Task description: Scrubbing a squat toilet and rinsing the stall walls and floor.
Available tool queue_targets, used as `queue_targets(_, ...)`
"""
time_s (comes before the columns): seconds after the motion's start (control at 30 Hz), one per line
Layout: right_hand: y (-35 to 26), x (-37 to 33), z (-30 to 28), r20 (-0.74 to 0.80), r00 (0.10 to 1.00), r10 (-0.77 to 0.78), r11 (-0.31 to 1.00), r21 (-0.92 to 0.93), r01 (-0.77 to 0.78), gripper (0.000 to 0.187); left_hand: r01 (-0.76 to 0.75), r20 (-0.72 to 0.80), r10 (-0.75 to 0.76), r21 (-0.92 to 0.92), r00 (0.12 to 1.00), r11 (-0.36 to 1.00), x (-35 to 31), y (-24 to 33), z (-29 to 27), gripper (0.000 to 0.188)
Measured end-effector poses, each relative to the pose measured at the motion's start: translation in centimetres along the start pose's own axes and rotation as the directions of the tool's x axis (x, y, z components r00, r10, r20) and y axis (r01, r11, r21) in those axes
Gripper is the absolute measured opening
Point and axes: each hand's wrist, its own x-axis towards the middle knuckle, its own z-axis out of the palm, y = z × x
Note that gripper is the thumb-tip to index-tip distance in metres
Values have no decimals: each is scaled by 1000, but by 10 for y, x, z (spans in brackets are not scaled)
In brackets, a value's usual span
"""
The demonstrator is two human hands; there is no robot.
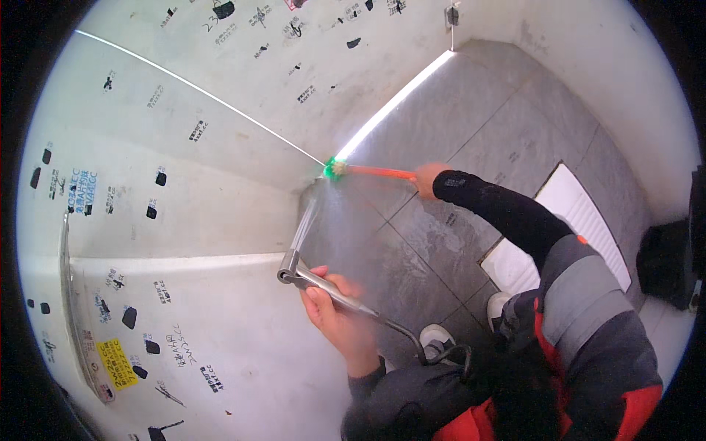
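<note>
My left hand (332, 312) is closed around the handle of a silver spray gun (340, 296). A stream of water (306, 224) leaves its nozzle toward the base of the wall. From the handle's lower end a dark hose (403, 329) curls away toward my legs. My right hand (428, 181), arm stretched forward, grips the end of an orange-handled scrub brush (379, 173). Its green bristles (335, 168) touch the corner where the wall panels meet the floor; the brush head is partly blurred.
Pale walls (243, 88) with stamped marks and black patches rise at left and ahead. Grey tiles (434, 235) cover the floor. At right lie a white ridged slab (581, 213) and a black object (665, 261). My shoes (437, 338) stand close below the hose.
</note>
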Motion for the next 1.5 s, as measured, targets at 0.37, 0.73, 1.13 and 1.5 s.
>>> queue_targets(0.37,-55,-101,45,372,909,-187,981,16,195,25,60,51,-56,-85,997,995,-6,-9,6,29)
queue_targets(0.73,163,-228,49,-161,822,546,837,161,-524,45,188,160,-183,-13,970,982,-2,-20,3,28)
queue_targets(1.13,51,-186,84,100,965,243,960,120,-255,45,276,207,-289,93,935,957,-3,-29,15,30)
queue_targets(1.5,181,-160,15,-242,689,684,711,432,-555,40,480,333,-428,-89,840,873,-1,-34,25,34)
